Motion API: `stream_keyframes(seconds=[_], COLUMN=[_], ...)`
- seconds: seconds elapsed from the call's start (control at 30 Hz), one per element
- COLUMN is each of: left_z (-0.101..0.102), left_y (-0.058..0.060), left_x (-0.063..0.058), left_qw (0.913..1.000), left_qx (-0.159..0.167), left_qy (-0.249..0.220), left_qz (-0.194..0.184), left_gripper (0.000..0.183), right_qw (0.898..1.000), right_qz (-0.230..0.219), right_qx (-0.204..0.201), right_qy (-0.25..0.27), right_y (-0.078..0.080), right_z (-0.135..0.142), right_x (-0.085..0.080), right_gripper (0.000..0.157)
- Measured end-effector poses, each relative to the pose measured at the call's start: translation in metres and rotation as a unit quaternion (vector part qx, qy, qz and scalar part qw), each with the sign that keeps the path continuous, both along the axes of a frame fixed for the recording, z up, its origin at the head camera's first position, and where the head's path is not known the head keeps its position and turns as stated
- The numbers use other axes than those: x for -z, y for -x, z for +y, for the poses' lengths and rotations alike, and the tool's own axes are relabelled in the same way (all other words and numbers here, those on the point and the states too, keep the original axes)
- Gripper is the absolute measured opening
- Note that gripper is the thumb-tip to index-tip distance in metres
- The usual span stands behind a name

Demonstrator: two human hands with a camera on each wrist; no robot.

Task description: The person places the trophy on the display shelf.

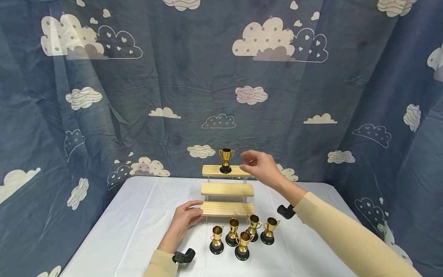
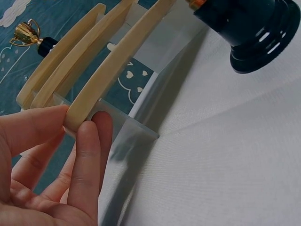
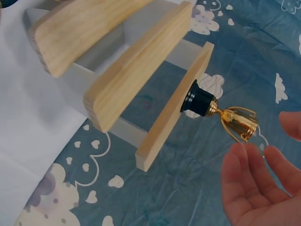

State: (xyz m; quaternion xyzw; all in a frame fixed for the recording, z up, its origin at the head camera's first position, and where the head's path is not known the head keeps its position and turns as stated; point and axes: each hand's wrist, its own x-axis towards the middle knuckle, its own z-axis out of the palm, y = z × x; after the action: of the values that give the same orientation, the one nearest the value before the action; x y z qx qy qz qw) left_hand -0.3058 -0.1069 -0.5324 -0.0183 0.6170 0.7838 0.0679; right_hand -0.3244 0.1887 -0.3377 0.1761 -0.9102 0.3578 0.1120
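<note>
A three-tier wooden display stand (image 1: 226, 189) with clear side supports stands on the white table. On its top shelf (image 3: 171, 110) one small gold trophy cup (image 1: 226, 156) with a black base stands upright. My right hand (image 1: 261, 166) is just right of that cup, apart from it, thumb and fingers spread with nothing between them. At the stand's lower left, my left hand (image 1: 185, 219) pinches the end of the bottom shelf (image 2: 110, 66) between thumb and fingers. Several more gold trophy cups (image 1: 243, 240) stand upright in front of the stand.
The white tablecloth (image 1: 138, 215) covers the table. A blue cloud-print curtain (image 1: 194, 77) hangs behind and on both sides. Close to the left wrist camera is a dark trophy base (image 2: 256, 35). Black wrist cameras are strapped on both wrists.
</note>
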Motion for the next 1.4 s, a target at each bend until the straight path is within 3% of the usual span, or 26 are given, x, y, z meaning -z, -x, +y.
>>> stream_keyframes(seconds=[0.37, 1.4], left_z=[0.002, 0.002], left_y=[-0.002, -0.001], left_x=[0.0, 0.0], left_qw=[0.9998, 0.9998], left_qx=[-0.018, -0.018], left_qy=[0.005, 0.011], left_qz=[0.003, 0.001], left_gripper=[0.044, 0.045], right_qw=[1.0, 0.998], right_qz=[-0.005, -0.046], right_qx=[-0.019, -0.039], right_qy=[-0.014, -0.029], right_y=[-0.023, -0.07], right_z=[0.008, 0.04], right_x=[0.004, 0.047], right_gripper=[0.035, 0.036])
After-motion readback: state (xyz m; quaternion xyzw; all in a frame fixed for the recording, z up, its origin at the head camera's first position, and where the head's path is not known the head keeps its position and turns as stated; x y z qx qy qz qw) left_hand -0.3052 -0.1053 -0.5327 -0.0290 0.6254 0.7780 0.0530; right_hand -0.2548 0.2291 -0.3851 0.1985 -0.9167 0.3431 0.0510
